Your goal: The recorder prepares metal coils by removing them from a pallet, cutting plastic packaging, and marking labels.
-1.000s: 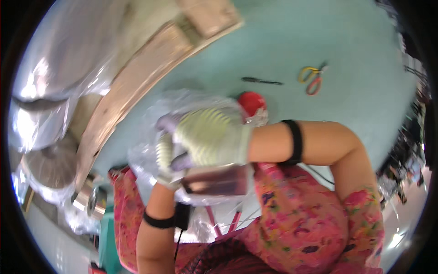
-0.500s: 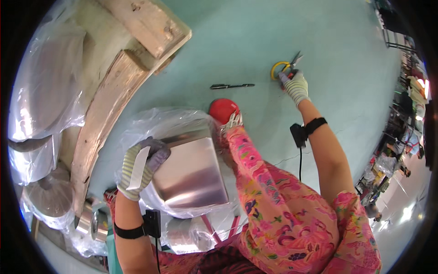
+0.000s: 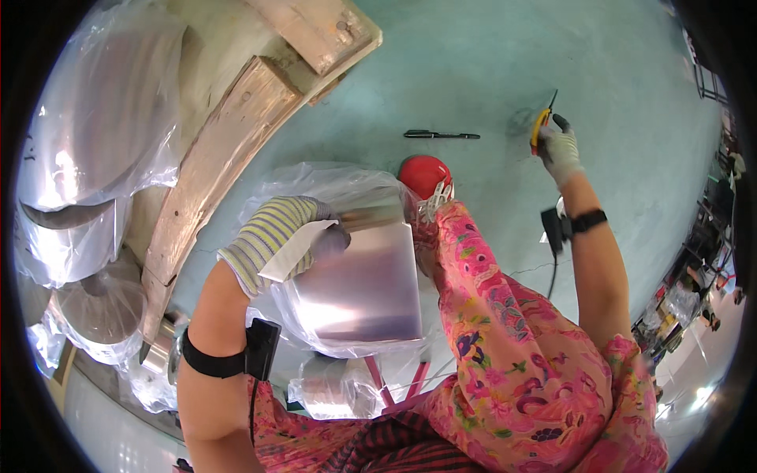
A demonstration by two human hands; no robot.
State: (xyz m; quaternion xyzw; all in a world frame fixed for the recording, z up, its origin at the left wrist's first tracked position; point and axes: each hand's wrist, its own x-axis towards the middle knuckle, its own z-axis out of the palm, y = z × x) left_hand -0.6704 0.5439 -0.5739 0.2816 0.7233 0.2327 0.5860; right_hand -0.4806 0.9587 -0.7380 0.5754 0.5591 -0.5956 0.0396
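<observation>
My left hand (image 3: 277,240), in a striped glove with purple-grey fingertips, is closed with a white strip (image 3: 300,251) held along its thumb side. Its fingertips rest at the upper left edge of a square stack of shiny metal sheets (image 3: 367,284). Clear plastic wrap (image 3: 296,180) lies open around that stack. Out to the right, my gloved right hand (image 3: 561,151) grips a pair of scissors (image 3: 541,130) with yellow handles just above the floor, blades directed away from me. A black marker pen (image 3: 441,135) lies on the green floor between the hands.
My red shoe (image 3: 426,175) stands against the stack's right side. Wooden pallet beams (image 3: 225,150) run along the left, with plastic-wrapped metal rolls (image 3: 110,102) beyond. Red bars (image 3: 378,378) show below the stack. Racks and people line the far right.
My right hand has lifted the scissors off the floor and turned them. My left hand has slid across the stack, its wrist bending, with the white strip still in it. The view has shifted slightly.
</observation>
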